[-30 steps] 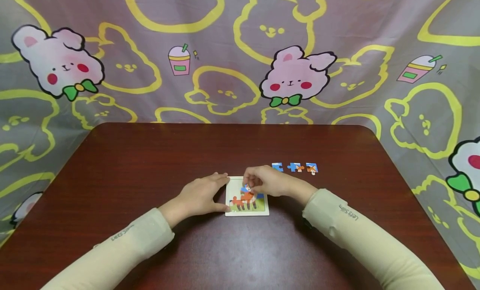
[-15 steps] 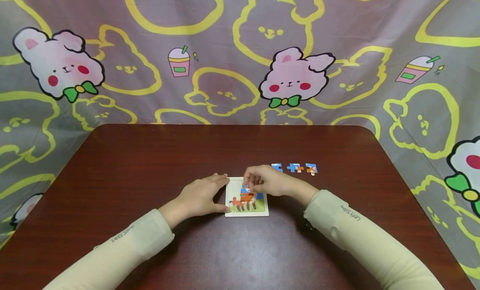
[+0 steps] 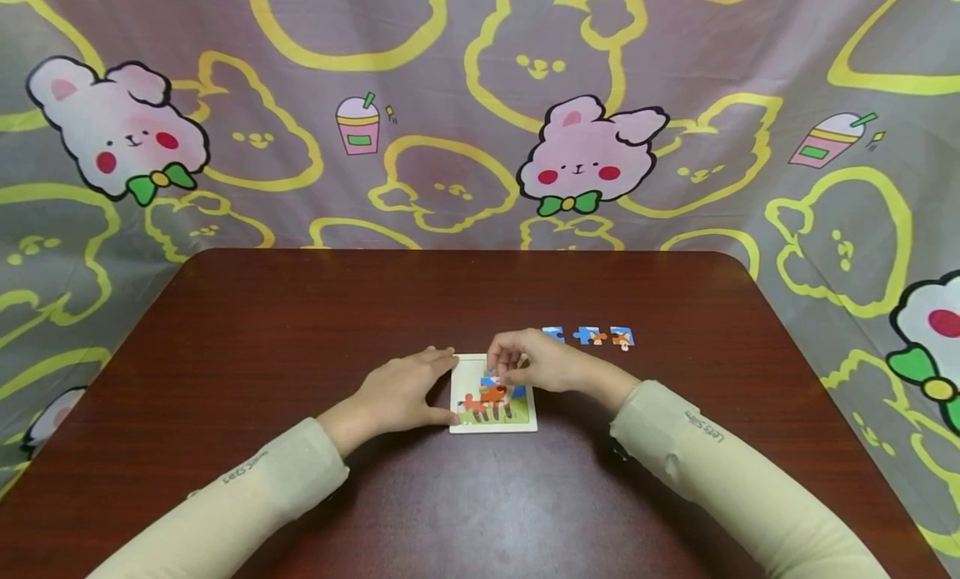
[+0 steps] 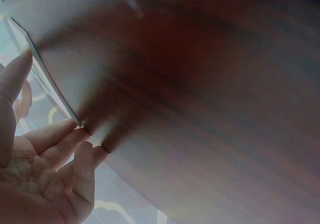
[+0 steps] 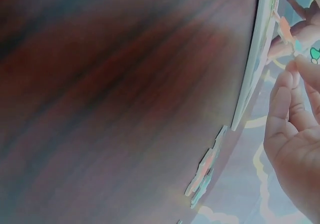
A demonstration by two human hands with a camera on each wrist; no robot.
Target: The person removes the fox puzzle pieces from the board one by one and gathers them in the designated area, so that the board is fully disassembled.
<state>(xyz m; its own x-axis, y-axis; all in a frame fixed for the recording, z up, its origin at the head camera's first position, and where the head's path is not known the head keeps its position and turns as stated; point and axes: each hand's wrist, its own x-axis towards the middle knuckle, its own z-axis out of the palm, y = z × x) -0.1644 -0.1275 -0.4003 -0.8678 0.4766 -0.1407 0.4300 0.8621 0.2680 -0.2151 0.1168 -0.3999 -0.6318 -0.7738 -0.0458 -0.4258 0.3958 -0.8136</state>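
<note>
A square wooden jigsaw tray (image 3: 493,430) lies near the middle of the table, partly filled with pieces picturing a fox's legs and body on green. My left hand (image 3: 396,393) has its fingers and thumb spread, with the tips at the tray's left edge. In the left wrist view those fingertips meet the tray's side (image 4: 50,82). Over the tray, my right hand (image 3: 542,359) pinches an orange-and-blue jigsaw piece (image 3: 492,388) between thumb and fingertips. The right wrist view shows this piece tilted up from the tray; the fingers hide part of it.
Behind my right hand, a blue piece (image 3: 553,333), a blue-and-orange piece (image 3: 589,336) and a fox-face piece (image 3: 622,337) lie in a row on the dark red table (image 3: 337,304). A patterned curtain (image 3: 450,87) hangs behind the table.
The pinched piece has shifted slightly toward the person and lies lower over the fox's body, with its tilt a little changed. My left hand stays at the tray's edge.
</note>
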